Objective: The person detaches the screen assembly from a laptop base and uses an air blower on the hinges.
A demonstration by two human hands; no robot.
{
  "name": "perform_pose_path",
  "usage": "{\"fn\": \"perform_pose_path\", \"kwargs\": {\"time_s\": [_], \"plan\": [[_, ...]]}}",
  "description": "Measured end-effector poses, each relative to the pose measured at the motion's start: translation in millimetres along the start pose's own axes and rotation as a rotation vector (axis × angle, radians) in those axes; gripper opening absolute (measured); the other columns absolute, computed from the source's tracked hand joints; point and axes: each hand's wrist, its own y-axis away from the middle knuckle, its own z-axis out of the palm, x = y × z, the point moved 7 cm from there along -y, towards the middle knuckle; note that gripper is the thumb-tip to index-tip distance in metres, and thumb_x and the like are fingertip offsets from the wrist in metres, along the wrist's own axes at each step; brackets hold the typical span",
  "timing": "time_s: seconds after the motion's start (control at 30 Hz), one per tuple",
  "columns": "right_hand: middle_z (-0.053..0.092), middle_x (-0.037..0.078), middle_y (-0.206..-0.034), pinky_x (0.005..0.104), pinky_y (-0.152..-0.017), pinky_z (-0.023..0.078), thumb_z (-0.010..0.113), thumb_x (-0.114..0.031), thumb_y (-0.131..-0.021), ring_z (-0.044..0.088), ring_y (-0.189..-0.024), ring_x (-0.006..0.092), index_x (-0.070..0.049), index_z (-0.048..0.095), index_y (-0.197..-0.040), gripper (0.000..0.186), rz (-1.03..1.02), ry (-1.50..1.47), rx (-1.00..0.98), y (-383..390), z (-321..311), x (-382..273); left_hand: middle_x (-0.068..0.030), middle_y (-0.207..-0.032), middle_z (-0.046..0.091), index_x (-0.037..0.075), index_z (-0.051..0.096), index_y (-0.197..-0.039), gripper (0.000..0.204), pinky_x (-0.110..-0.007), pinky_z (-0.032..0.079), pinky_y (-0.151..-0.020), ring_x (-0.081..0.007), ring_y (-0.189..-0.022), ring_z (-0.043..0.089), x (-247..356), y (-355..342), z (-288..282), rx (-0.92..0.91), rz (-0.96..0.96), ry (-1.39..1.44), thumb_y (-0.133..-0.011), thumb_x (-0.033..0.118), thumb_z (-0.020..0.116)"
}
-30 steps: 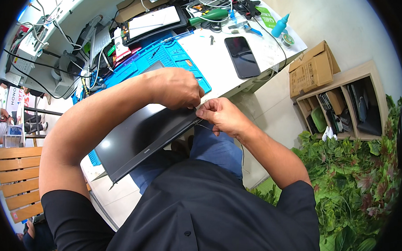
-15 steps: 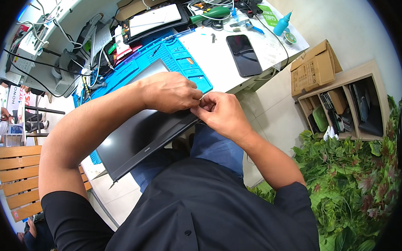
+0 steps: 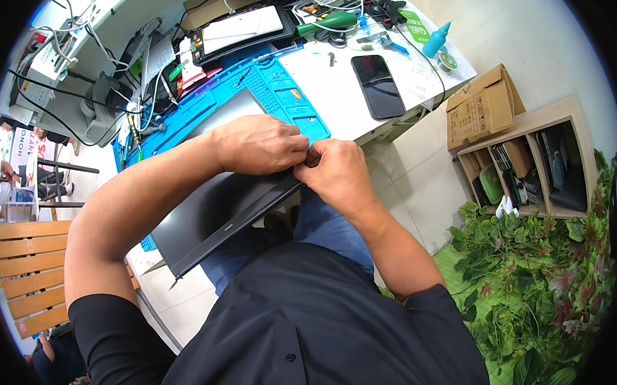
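Observation:
A dark laptop screen (image 3: 215, 205) in a black frame lies aslant over the bench's front edge and above my lap. Across its upper part reaches my left hand (image 3: 264, 146), closed, its fingertips together at the right-hand corner; what they pinch is hidden. My right hand (image 3: 337, 172) is closed at the same corner, thumb and bent fingers gripping the frame's edge. The fingertips of both hands nearly touch. Beneath the screen's far part is a blue repair mat (image 3: 301, 113) with moulded compartments.
A black phone (image 3: 378, 87) lies on the white bench (image 3: 339, 118). Behind are a green-handled tool (image 3: 333, 21), a blue bottle (image 3: 435, 41), cables and an opened device (image 3: 243, 31). A cardboard box (image 3: 484, 104) stands on a wooden shelf (image 3: 530, 168) at right, beside leafy plants (image 3: 525, 271).
My right hand has turned slightly, its fingers curling tighter at the corner, and its elbow has drawn in. The left hand stays almost where it was. The view has shifted a little.

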Motion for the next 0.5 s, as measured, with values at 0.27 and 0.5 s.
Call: {"fn": "perform_pose_path", "kwargs": {"time_s": [0.27, 0.5], "plan": [[0.07, 0.024, -0.071, 0.0463, -0.071, 0.06, 0.08, -0.014, -0.07, 0.073, -0.071, 0.0417, 0.003, 0.074, -0.073, 0.018, 0.026, 0.016, -0.006, -4.0, -0.5, -1.9, -0.0072, -0.094, 0.061, 0.004, 0.068, -0.094, 0.014, -0.037, 0.06, -0.077, -0.0239, -0.091, 0.067, 1.3, 2.3, 0.4, 0.07, 0.008, -0.029, -0.088, 0.017, 0.066], [0.07, 0.024, -0.071, 0.0471, -0.072, 0.06, 0.078, -0.015, -0.072, 0.073, -0.07, 0.0411, 0.003, 0.074, -0.073, 0.018, 0.018, 0.05, 0.014, -4.9, 1.4, -4.9, -0.0082, -0.094, 0.06, 0.003, 0.068, -0.095, 0.016, -0.037, 0.059, -0.08, -0.0246, -0.092, 0.065, 0.1, 4.7, -0.7, 0.108, 0.004, -0.036, -0.087, 0.016, 0.065]]}}
